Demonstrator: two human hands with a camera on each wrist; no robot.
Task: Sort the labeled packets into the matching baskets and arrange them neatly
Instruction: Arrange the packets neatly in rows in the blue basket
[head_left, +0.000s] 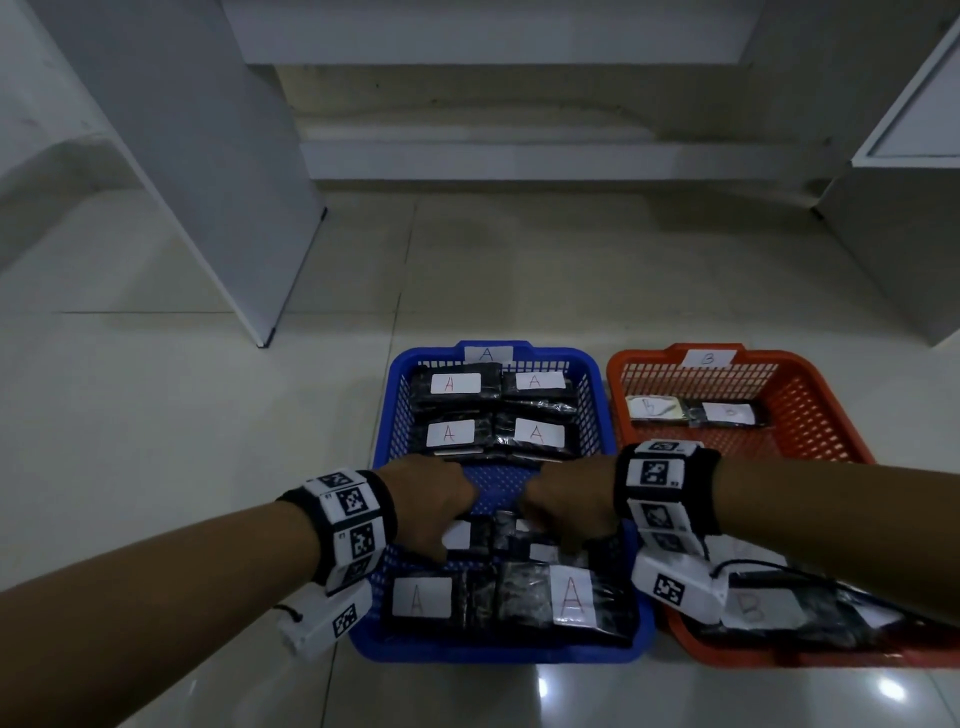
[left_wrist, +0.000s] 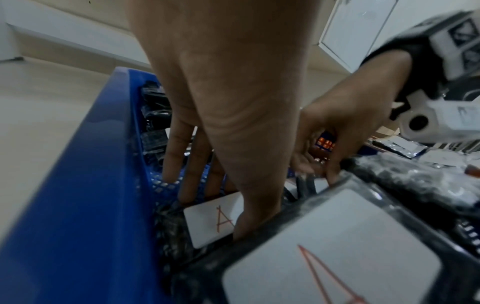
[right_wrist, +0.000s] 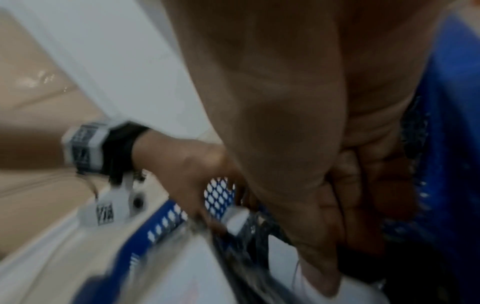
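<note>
A blue basket (head_left: 393, 400) tagged A holds black packets with white A labels: a rear group (head_left: 454, 385) and a front row (head_left: 421, 597). An orange basket (head_left: 815, 415) tagged B stands right of it, with B packets at its rear (head_left: 727, 413) and front (head_left: 753, 608). Both hands reach into the blue basket's middle row. My left hand (head_left: 431, 512) pinches an A packet (left_wrist: 207, 222), thumb at its near edge and fingers at its far edge. My right hand (head_left: 566, 506) grips the neighbouring packet (head_left: 540, 551) the same way, fingers curled.
The baskets sit on a glossy tiled floor (head_left: 208, 467). A white panel (head_left: 218, 182) stands upright at the back left, and a white cabinet (head_left: 904, 234) at the right. A low step (head_left: 519, 156) runs along the back wall.
</note>
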